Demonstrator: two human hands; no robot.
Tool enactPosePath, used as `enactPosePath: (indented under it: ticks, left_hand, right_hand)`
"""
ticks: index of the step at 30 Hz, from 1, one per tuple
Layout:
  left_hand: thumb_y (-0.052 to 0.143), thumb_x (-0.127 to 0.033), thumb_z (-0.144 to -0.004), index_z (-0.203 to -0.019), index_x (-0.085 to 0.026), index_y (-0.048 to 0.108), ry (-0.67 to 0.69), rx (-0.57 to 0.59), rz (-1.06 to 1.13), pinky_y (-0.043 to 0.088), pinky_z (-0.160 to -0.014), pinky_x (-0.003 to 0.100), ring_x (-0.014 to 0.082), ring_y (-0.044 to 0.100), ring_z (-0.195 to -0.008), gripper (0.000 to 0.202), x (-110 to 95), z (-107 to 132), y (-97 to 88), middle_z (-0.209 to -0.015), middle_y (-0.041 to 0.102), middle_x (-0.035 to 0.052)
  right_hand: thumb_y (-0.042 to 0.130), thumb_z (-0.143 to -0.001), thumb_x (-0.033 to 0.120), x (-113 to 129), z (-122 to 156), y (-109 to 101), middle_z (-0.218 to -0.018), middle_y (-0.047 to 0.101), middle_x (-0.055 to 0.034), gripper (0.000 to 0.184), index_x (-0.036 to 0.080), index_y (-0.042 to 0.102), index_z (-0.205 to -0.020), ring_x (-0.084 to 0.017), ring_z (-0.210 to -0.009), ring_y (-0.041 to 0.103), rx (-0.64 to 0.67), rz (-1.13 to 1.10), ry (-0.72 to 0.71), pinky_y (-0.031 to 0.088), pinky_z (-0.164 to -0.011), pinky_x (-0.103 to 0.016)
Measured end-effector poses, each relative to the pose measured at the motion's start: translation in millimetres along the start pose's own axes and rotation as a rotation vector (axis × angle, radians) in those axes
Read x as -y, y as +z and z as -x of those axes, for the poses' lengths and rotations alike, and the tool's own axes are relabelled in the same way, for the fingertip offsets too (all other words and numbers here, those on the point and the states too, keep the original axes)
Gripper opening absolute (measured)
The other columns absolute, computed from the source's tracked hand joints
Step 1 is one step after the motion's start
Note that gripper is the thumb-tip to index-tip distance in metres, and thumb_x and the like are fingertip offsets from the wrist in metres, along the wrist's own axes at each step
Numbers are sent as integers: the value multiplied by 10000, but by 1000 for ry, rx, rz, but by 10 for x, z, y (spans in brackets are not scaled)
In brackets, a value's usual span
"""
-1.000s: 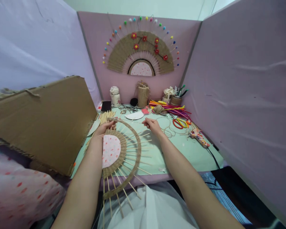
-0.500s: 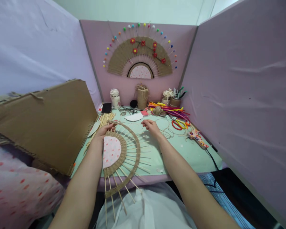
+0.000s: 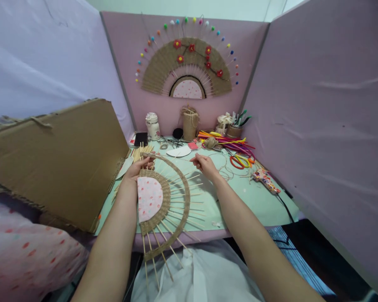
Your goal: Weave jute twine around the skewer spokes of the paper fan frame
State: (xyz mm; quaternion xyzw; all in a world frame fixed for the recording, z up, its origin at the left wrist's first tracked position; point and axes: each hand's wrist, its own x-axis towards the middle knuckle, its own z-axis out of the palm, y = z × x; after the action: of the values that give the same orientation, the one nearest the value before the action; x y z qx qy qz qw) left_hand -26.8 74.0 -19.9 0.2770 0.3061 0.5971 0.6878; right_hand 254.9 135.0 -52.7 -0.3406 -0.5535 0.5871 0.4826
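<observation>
On mint table (image 3: 258,201) amid lilac screens (image 3: 318,105): left hand (image 3: 135,170) clasping fan (image 3: 165,197), right hand (image 3: 206,164) twine (image 3: 176,158).

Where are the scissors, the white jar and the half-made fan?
scissors (image 3: 238,161), head view, on the orange handles.
jar (image 3: 152,126), head view, on its white body.
half-made fan (image 3: 149,198), head view, on its pink centre.

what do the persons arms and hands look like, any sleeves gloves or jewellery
The left forearm and right forearm are bare, with no sleeves in view. The left hand and right hand wear no gloves, and no ring, watch or bracelet shows. A white garment covers the lap.
</observation>
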Motion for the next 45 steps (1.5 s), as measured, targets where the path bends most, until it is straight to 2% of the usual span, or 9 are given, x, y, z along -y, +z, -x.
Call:
enactPosePath:
  ticks: [6,10,15,23,26,30,36,42,45]
  left_hand:
    - [640,-86,-735,-1017,-131,653,19,44,31,372,-472,184,37,410,-495,286,-18,5,-41,-857,649,47]
    - [658,-106,-732,-1008,-141,646,1,34,39,351,-450,184,42,392,-473,278,-51,43,-34,-739,614,16]
    - [666,-97,-721,-1004,-145,640,6,-17,-41,372,-443,179,50,436,-483,288,-49,48,-6,-767,648,30]
    - [707,-159,-699,-918,-95,656,32,-270,-298,440,-460,196,84,544,-487,234,19,-74,-13,-712,681,60]
    - [727,-217,-698,-929,-107,664,-60,-221,-379,503,-526,238,138,629,-592,264,47,-68,-6,-825,710,104]
    - [753,-266,-683,-939,-120,677,-223,-98,-481,535,-580,287,193,671,-658,304,66,-2,-12,-827,713,111]
    - [794,-144,-602,-840,-114,663,-154,-34,-528,538,-620,280,173,670,-651,273,93,39,-17,-789,712,95]
    - [786,-204,-605,-931,-142,643,91,-96,-500,494,-537,239,129,624,-554,361,116,-18,39,-698,674,28]
    - [788,-231,-588,-911,-150,636,144,-127,-528,471,-516,234,123,605,-528,366,127,-35,71,-670,657,12]
  right_hand:
    - [559,-679,697,-31,31,99,-594,519,-15,567,143,681,-690,-80,-518,401,17,-40,93,235,-447,-221]
    - [530,-705,705,39,161,190,-573,487,-5,580,149,694,-718,-73,-489,373,203,29,219,237,-436,-216]
    - [675,-667,567,65,236,182,-535,386,53,444,144,701,-799,-41,-443,308,356,60,294,184,-418,-195]
    - [705,-648,436,-27,142,137,-491,308,77,317,131,652,-719,-32,-395,220,196,18,395,92,-374,-191]
    - [689,-662,404,-22,122,116,-486,296,77,277,135,637,-702,-34,-389,216,153,-18,387,75,-371,-192]
    - [677,-672,363,-22,84,55,-467,321,71,235,138,613,-668,-39,-385,221,59,-71,369,96,-373,-197]
    - [661,-689,380,4,50,-32,-470,324,74,246,139,612,-688,-41,-385,224,29,-101,333,112,-376,-201]
    - [642,-714,436,43,56,-23,-522,379,52,293,144,643,-726,-44,-419,287,-14,-101,238,170,-387,-197]
    - [650,-698,479,60,54,-26,-530,396,46,337,144,656,-733,-49,-435,305,-19,-68,207,183,-394,-199]
